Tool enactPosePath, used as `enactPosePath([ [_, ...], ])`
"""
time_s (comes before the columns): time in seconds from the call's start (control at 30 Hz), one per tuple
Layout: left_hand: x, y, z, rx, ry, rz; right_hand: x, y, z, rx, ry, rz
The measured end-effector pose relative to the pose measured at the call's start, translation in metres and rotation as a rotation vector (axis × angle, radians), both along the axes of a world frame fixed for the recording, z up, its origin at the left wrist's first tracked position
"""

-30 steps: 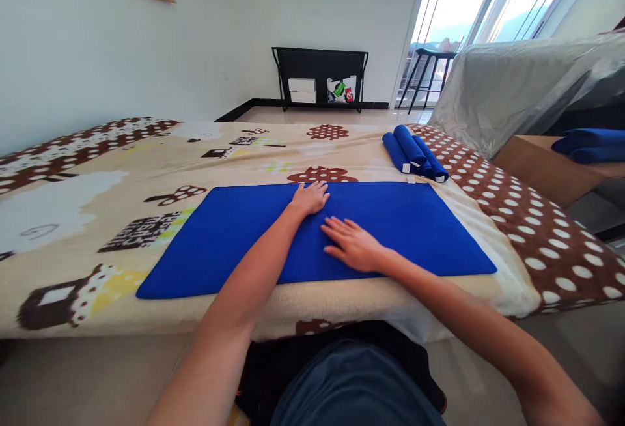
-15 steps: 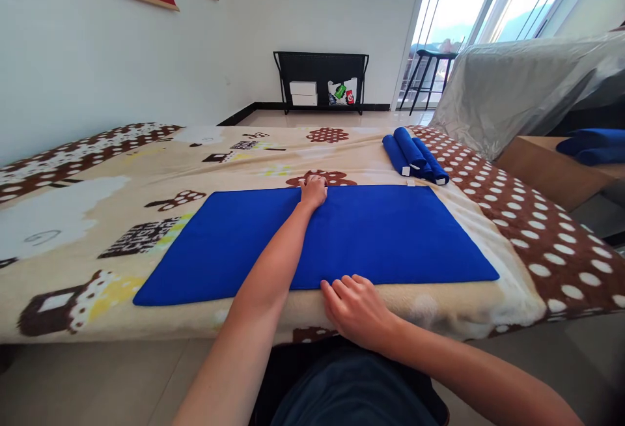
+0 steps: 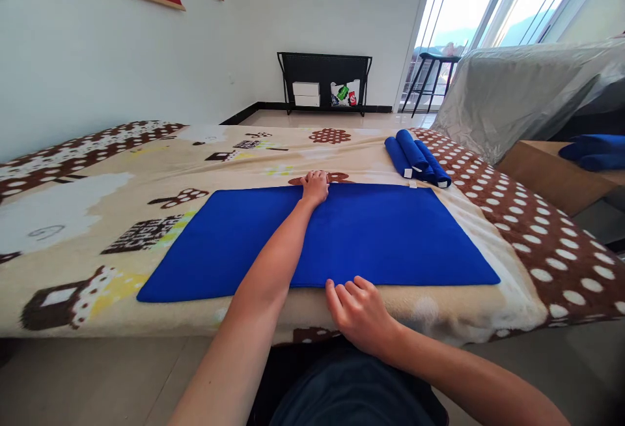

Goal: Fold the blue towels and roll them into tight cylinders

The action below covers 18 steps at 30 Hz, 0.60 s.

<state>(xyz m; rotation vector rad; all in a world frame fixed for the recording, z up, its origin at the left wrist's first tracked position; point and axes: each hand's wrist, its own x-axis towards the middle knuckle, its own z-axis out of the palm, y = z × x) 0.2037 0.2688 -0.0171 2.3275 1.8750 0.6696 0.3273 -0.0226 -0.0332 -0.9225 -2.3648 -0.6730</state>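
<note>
A blue towel [image 3: 385, 237] lies spread flat across the patterned blanket, its long side running left to right. My left hand [image 3: 315, 187] reaches over it to the far edge, fingers curled down and closed at that edge. At the near edge, my right hand [image 3: 359, 312] is closed too, with fingers bent over the towel's border and the thumb side lower. Both sets of fingertips are partly hidden. A small white tag [image 3: 413, 185] sticks out from the towel's far edge, right of my left hand.
Several rolled blue towels [image 3: 415, 157] with white tags lie stacked beyond the towel's right end. The blanket [image 3: 234, 214] covers the bed. To the right stand a cardboard box [image 3: 541, 175] with blue cloth on it and a plastic-covered piece of furniture [image 3: 512, 87]. A black rack [image 3: 325, 74] is against the wall.
The view has shifted slightly. Both hands stay at the same edges of the towel, which lies as before; the right hand's fingers have moved only a little.
</note>
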Motion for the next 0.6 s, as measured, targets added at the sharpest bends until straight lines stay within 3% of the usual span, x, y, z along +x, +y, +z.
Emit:
enactPosePath([
  [0.2,-0.009,0.0,0.017,0.012,-0.12,-0.026,-0.003,-0.014,0.01,0.008,0.088,0.088],
  [0.33,-0.019,-0.002,0.036,0.008,-0.262,-0.001,-0.002,-0.023,0.028,0.007,0.134,0.15],
  [0.47,-0.038,-0.009,0.071,0.03,-0.475,0.041,0.01,-0.028,0.068,0.001,0.315,0.151],
  [0.6,-0.067,-0.022,0.127,0.071,-0.721,0.075,0.035,-0.023,0.131,0.097,0.556,-0.031],
])
